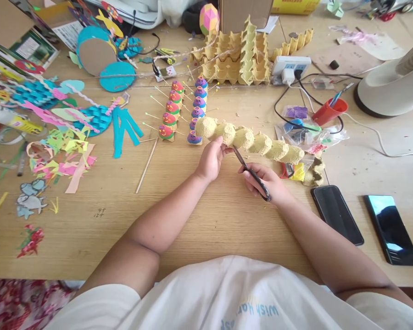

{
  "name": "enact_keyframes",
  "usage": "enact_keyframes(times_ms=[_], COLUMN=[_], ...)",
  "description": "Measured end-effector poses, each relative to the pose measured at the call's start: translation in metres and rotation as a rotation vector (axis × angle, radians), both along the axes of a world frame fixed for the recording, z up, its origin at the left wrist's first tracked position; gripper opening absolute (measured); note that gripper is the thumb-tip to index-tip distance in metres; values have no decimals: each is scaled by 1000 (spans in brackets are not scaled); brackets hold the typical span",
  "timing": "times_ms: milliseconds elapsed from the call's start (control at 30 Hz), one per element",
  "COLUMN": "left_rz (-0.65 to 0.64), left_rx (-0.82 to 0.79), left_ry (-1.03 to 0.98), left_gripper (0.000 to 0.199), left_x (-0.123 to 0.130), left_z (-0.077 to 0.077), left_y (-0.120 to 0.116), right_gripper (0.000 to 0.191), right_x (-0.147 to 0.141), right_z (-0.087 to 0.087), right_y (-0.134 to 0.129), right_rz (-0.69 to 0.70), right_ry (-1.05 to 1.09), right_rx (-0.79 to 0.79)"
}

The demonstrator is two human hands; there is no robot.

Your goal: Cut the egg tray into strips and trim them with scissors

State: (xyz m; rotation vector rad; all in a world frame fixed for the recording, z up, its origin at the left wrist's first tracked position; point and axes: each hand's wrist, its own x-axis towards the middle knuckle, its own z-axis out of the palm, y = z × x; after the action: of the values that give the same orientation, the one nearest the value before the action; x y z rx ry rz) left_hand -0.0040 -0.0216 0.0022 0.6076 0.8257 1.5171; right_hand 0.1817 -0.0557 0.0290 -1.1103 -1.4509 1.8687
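Note:
My left hand (211, 158) grips the near edge of a long yellow egg-carton strip (259, 143), whose row of cups faces up and slants down to the right. In my right hand (263, 182) is a pair of black-handled scissors (254, 176), its blades pointing up and left to the strip's near edge, beside my left fingers. Beyond my left hand stand a red and green painted strip (172, 111) and a purple and blue painted strip (198, 106), both with pins stuck in. The yellow strip's left end overlaps the purple one's near end.
Egg-carton trays (223, 59) lie at the back. Paper scraps (62, 156) and blue paper strips (124, 128) are on the left. To the right are a red cup (330, 110), a power strip (292, 64) with cables, and two phones (337, 213). A wooden stick (147, 166) lies left of my left hand.

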Motion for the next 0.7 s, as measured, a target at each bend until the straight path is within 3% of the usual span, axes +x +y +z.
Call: enact_keyframes(times_ms=[700], left_rz=[42], left_rx=[3], left_ry=[50], left_gripper=[31], left_x=[-2], left_z=[-6], left_y=[1], right_gripper=[56], right_x=[1], right_z=[3], right_y=[0], right_rz=[16], right_ry=[-29], right_rx=[-9])
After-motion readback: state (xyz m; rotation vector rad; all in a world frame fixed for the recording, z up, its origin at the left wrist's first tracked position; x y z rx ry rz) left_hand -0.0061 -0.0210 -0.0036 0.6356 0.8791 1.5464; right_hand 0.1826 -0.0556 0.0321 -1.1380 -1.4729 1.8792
